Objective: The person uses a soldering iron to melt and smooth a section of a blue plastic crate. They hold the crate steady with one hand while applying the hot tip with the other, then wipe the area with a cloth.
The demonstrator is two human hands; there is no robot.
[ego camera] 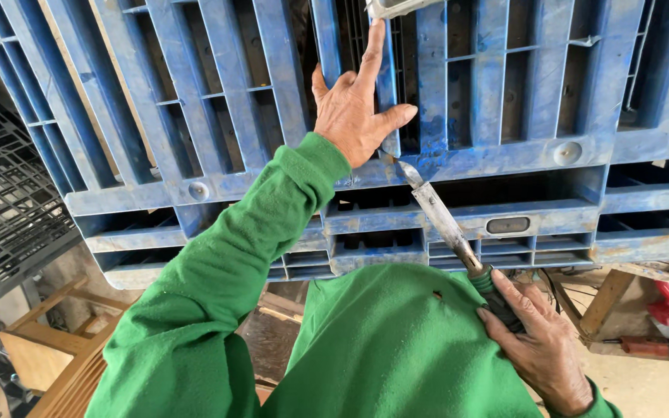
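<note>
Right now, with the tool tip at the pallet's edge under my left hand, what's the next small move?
Probably ease the tool tip into the spot just below the left hand. The tip already sits there at the blue pallet rail, the left hand presses a slat flat, and the right hand grips the handle.

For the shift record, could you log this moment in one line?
left hand: pressed on blue pallet | right hand: grips heated iron tool, tip at slat

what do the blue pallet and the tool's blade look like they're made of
Blue pallet: looks like moulded plastic, matte and scuffed, with ribbed slats and worn patches. Tool's blade, held by the right hand: seems metal, dull grey with stained, discoloured patches.
</note>
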